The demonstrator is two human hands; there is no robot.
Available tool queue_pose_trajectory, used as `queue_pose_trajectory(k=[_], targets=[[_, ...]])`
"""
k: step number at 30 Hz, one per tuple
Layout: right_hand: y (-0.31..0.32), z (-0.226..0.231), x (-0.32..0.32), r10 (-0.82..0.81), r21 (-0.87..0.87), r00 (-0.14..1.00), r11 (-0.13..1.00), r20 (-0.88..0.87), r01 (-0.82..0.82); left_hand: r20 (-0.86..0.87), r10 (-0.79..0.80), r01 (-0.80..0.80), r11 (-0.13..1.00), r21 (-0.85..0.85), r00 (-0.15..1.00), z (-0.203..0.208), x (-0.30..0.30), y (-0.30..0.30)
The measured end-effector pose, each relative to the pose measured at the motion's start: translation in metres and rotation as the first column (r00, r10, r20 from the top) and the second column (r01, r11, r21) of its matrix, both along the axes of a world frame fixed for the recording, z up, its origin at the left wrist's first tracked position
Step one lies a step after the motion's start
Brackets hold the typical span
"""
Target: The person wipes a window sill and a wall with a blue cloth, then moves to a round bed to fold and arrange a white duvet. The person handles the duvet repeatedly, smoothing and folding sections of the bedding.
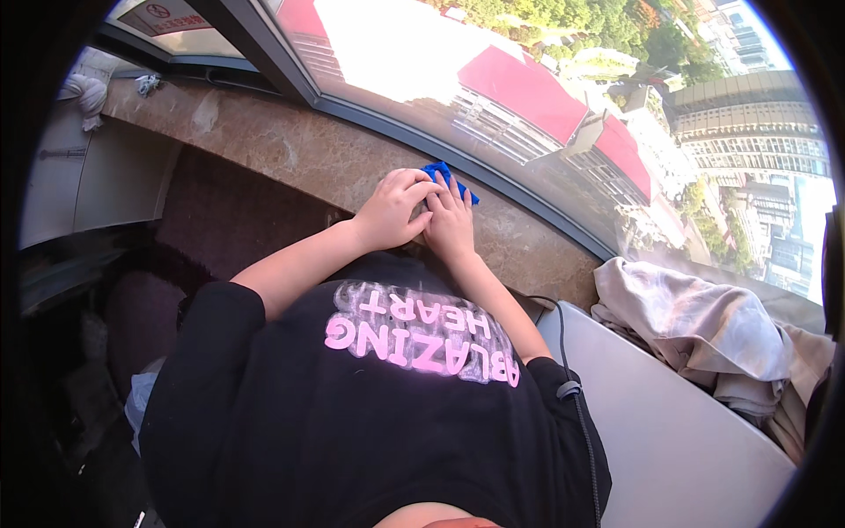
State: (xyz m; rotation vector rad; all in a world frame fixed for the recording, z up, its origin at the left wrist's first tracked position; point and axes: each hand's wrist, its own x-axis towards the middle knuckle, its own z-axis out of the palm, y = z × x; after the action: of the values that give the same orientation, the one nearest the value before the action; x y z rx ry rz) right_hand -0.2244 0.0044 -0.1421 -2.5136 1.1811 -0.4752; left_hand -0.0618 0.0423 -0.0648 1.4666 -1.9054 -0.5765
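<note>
On the brown marble window sill (343, 180), near its middle, lies a crumpled blue cloth (436, 169). My right hand (451, 227) rests over the blue cloth, fingers stretched out and slightly apart. Most of the cloth is hidden beneath those fingers, with blue edges showing past the tips. Close against it, my left hand (393, 209) has its fingers bent and its thumb drawn in toward them, the fingertips reaching the right hand. What lies between the left thumb and fingers cannot be made out.
A window with a dark grey frame (378, 123) runs along the sill's far side, with buildings outside. Beige fabric (695, 326) is heaped at the right, beside a white panel (651, 422). A dark cord (576, 414) hangs by my right arm. Knotted pale cloth (86, 92) hangs far left.
</note>
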Motion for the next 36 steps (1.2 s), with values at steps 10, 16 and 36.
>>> queue_pose_trajectory(k=[10,16,36], targets=[[0.011,-0.004,0.059,0.504,0.155,0.862,0.849,0.045,-0.505,0.191,0.093,-0.133,0.969,0.207,0.977,-0.031,0.05,0.051],[0.012,-0.002,0.107,0.567,0.217,0.816,0.815,-0.114,-0.537,0.22,0.134,-0.172,0.972,0.162,0.966,-0.043,0.095,0.065],[0.026,-0.003,0.246,-0.122,0.033,0.948,0.99,-0.296,0.137,0.325,0.089,-0.149,0.975,0.165,0.941,-0.071,0.291,0.098]])
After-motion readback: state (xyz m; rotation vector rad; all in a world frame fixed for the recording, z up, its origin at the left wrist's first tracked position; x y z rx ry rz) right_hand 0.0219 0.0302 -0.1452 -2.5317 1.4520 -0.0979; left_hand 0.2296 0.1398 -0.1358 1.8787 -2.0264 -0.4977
